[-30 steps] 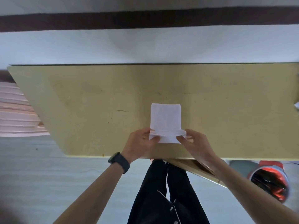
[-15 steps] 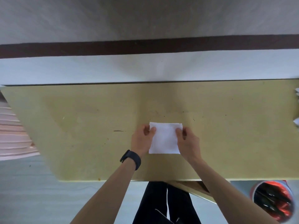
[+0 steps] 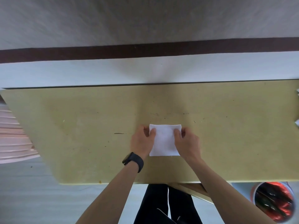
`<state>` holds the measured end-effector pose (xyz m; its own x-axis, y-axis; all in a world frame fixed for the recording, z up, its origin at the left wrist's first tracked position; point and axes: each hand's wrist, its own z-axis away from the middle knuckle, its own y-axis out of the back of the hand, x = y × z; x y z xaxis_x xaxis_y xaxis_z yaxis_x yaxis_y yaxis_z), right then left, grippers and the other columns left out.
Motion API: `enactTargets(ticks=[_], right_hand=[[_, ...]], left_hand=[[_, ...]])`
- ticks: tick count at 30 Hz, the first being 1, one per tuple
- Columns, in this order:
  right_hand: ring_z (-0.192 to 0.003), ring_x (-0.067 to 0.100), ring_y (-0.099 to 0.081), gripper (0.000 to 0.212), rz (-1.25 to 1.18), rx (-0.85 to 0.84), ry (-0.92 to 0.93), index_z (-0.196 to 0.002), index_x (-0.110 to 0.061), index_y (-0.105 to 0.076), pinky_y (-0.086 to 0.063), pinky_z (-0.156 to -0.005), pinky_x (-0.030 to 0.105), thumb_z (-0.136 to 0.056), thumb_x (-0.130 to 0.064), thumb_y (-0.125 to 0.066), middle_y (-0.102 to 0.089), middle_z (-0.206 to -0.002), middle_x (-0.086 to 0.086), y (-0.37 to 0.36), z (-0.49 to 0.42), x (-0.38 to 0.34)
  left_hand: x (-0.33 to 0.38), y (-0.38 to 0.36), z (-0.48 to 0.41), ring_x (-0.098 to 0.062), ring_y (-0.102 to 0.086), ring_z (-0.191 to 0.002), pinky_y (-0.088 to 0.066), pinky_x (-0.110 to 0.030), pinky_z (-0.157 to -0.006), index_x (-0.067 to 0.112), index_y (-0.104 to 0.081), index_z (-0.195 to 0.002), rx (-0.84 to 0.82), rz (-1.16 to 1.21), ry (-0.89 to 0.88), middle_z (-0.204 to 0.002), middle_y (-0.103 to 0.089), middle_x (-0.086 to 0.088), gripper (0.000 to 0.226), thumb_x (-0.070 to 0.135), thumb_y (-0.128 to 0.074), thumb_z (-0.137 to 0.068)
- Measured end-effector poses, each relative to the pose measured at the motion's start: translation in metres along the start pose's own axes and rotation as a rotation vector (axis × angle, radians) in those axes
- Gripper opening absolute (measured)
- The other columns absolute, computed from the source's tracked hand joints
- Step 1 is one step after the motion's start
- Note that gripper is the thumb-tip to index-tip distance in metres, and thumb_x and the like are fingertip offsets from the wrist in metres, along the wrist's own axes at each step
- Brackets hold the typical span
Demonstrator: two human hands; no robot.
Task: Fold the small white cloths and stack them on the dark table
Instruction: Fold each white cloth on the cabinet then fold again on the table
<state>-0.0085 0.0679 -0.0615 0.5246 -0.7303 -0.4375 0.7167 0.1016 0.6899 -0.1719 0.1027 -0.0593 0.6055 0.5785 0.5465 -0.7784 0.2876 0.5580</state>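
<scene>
On table (image 3: 80, 126), well inside its edges, cloth (image 3: 164, 141), left hand (image 3: 142, 141) and right hand (image 3: 187, 143) seemingly pinching far corners

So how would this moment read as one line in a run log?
step: folding cloth | left hand: pinches far left corner | right hand: pinches far right corner | cloth: flat on table

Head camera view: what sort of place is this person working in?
Probably a plain indoor workroom: a worn yellowish table, a pale floor meeting a dark skirting strip, and a red bin.
</scene>
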Motion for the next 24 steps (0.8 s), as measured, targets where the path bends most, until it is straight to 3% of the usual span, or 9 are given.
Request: enactTargets(ticks=[3,5,7,10,13,16,21,24], right_hand=[[-0.079,0.02,-0.06,0.03,0.146,0.06,0.056,-0.096,-0.027,-0.05,-0.05,-0.07,0.037,-0.094,-0.056,-0.043,-0.061,-0.089,-0.01,0.006,0.002,0.004],[-0.086,0.021,-0.056,0.03,0.147,0.188,0.136,-0.103,-0.023,-0.052,-0.045,-0.071,0.035,-0.094,-0.051,-0.047,-0.057,-0.098,-0.006,0.009,0.008,0.012],[-0.093,0.022,-0.053,0.029,0.123,0.329,0.333,-0.109,-0.017,-0.056,-0.045,-0.073,0.035,-0.095,-0.041,-0.049,-0.057,-0.103,-0.001,0.004,0.017,0.019],[-0.117,0.026,-0.054,0.036,0.239,0.308,0.627,-0.126,-0.014,-0.059,-0.044,-0.089,0.037,-0.098,-0.032,-0.045,-0.06,-0.127,0.003,-0.019,0.024,0.03],[-0.15,0.017,-0.021,0.055,0.407,0.188,0.648,-0.154,-0.015,-0.03,-0.02,-0.118,0.042,-0.102,-0.033,-0.034,-0.028,-0.161,-0.001,-0.034,0.012,0.042],[-0.153,0.015,-0.004,0.061,0.496,0.085,0.623,-0.159,-0.018,-0.009,-0.002,-0.122,0.045,-0.104,-0.042,-0.022,-0.006,-0.166,-0.005,-0.034,0.0,0.051],[-0.153,0.017,-0.005,0.062,0.478,0.077,0.629,-0.159,-0.02,-0.008,0.001,-0.122,0.045,-0.104,-0.047,-0.016,-0.003,-0.166,-0.006,-0.031,0.002,0.049],[-0.151,0.02,-0.014,0.064,0.288,0.161,0.53,-0.156,-0.018,-0.021,-0.011,-0.12,0.043,-0.101,-0.044,-0.04,-0.016,-0.164,-0.001,-0.021,0.013,0.04]], left_hand=[[-0.005,0.005,0.005,-0.02,-0.062,-0.088,-0.052,-0.036,-0.072,0.024,-0.053,-0.111,0.091,-0.279,-0.108,-0.101,-0.063,0.007,0.036,0.055,-0.052,-0.093],[-0.016,0.006,0.01,-0.027,-0.058,-0.1,-0.051,-0.039,-0.074,0.018,-0.052,-0.123,0.222,-0.445,-0.327,-0.116,-0.06,-0.002,0.043,0.051,-0.049,-0.094],[-0.029,0.001,0.013,-0.031,-0.056,-0.111,-0.049,-0.041,-0.083,0.016,-0.053,-0.127,0.298,-0.568,-0.617,-0.127,-0.06,-0.006,0.044,0.044,-0.046,-0.094],[-0.048,-0.015,0.008,-0.024,-0.044,-0.135,-0.038,-0.045,-0.106,0.016,-0.052,-0.141,0.239,-0.683,-0.883,-0.148,-0.049,-0.003,0.051,0.041,-0.042,-0.098],[-0.058,-0.023,0.001,-0.016,-0.019,-0.15,-0.014,-0.049,-0.12,0.018,-0.034,-0.154,0.121,-0.79,-0.863,-0.163,-0.025,0.003,0.061,0.047,-0.034,-0.1],[-0.065,-0.02,-0.003,-0.014,-0.007,-0.153,0.002,-0.046,-0.122,0.021,-0.022,-0.158,0.054,-0.822,-0.82,-0.166,-0.013,0.007,0.066,0.053,-0.031,-0.1],[-0.064,-0.017,-0.004,-0.015,-0.003,-0.153,-0.005,-0.049,-0.12,0.023,-0.017,-0.158,0.015,-0.829,-0.825,-0.166,-0.003,0.008,0.066,0.053,-0.028,-0.101],[-0.054,-0.013,0.004,-0.021,-0.009,-0.152,-0.011,-0.05,-0.118,0.027,-0.019,-0.157,0.059,-0.732,-0.769,-0.165,-0.013,0.001,0.064,0.051,-0.032,-0.1]])
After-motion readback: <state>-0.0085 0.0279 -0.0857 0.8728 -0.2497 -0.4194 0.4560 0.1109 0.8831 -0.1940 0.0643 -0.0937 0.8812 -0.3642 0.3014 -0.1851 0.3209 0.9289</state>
